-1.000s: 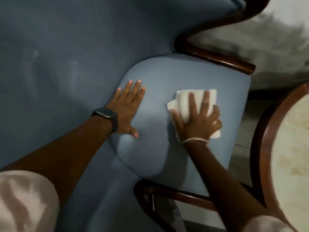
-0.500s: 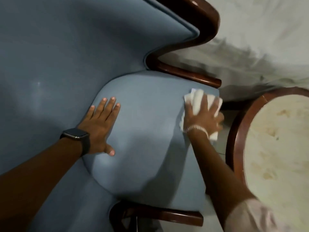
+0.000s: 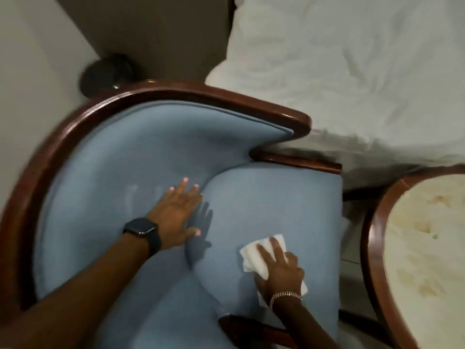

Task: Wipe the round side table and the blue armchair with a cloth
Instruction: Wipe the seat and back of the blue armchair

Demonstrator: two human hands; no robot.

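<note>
The blue armchair (image 3: 141, 157) with a dark wood frame fills the left and middle of the view. My right hand (image 3: 279, 268) presses a folded white cloth (image 3: 259, 253) flat on the seat cushion, near its front right part. My left hand (image 3: 178, 210), with a black watch on the wrist, lies flat with fingers spread where the backrest meets the seat. The round side table (image 3: 372, 248), wood-rimmed with a pale marbled top, stands at the right edge, partly cut off.
A bed with rumpled white bedding (image 3: 352, 71) lies beyond the chair at the upper right. A dark round object (image 3: 108, 71) sits on the floor behind the chair, by a wall. A narrow gap of floor separates chair and table.
My right hand has slid the cloth from the seat's far right edge back toward me. My left hand has shifted up toward the backrest. The view has tilted up, showing the chair's back rail and the bed.
</note>
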